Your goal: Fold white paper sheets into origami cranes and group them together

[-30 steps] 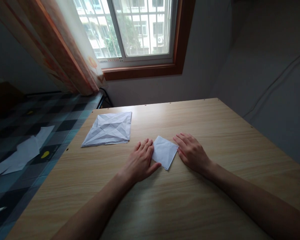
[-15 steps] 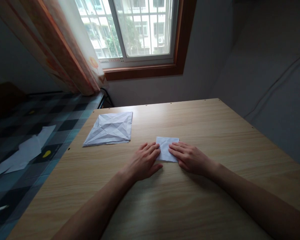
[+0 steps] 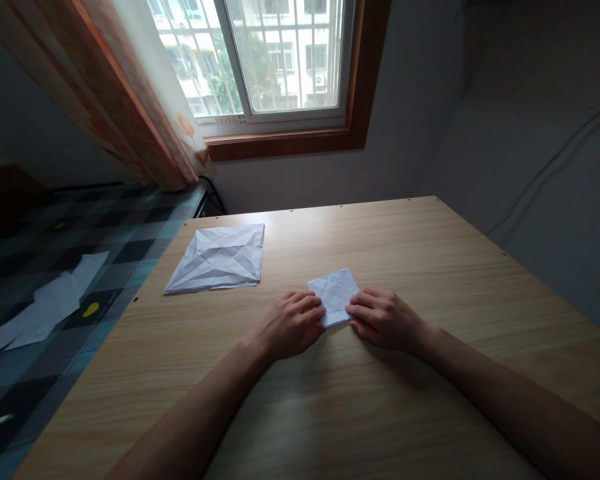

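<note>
A small folded white paper [image 3: 335, 293] lies near the middle of the wooden table [image 3: 430, 267]. My left hand [image 3: 293, 325] has its fingers curled and pinches the paper's near left edge. My right hand [image 3: 385, 319] is curled too and grips the near right edge. The paper's far part shows between and beyond the fingertips. A larger creased white sheet [image 3: 219, 257] lies flat on the table to the far left, apart from both hands.
A checkered bed cover [image 3: 40, 267] with loose white papers [image 3: 45, 303] lies left of the table. Beyond the table are a window [image 3: 275, 60] and a curtain [image 3: 130, 100]. A grey wall stands on the right.
The small paper went from a diamond between flat hands to a turned piece. Both hands closed in on it and curled their fingers on its near edges.
</note>
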The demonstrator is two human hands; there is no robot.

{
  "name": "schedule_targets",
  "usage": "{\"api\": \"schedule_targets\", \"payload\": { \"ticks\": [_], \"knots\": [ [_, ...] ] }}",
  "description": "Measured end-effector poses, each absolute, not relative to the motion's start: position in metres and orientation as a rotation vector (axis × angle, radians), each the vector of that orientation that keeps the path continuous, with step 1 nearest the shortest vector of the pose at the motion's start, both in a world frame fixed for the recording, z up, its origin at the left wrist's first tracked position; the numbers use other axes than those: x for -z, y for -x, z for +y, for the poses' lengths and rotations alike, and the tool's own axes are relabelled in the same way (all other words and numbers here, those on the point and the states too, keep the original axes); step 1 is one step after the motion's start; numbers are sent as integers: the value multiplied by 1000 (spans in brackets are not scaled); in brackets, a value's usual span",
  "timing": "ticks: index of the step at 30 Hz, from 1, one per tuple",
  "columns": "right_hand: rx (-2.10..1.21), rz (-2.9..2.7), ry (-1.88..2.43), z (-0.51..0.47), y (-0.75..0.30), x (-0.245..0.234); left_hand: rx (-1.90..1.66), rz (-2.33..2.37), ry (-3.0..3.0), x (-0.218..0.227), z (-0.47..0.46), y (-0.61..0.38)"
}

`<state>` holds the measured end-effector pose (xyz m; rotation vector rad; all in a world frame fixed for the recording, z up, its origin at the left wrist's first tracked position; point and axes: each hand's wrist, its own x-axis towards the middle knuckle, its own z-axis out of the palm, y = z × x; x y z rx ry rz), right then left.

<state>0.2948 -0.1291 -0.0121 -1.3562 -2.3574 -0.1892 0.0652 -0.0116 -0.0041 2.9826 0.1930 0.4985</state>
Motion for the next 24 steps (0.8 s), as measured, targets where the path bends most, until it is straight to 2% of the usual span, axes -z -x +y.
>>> {"api": "schedule_targets", "payload": {
  "ticks": [9,24],
  "knots": [
    [255,-2289,1292,-127,-298,16,-517,207,-2891,1,-9,-68],
    [170,-2233,1367,-126,-299,19,-589,298,-2851,7,-9,-75]
  ]
}}
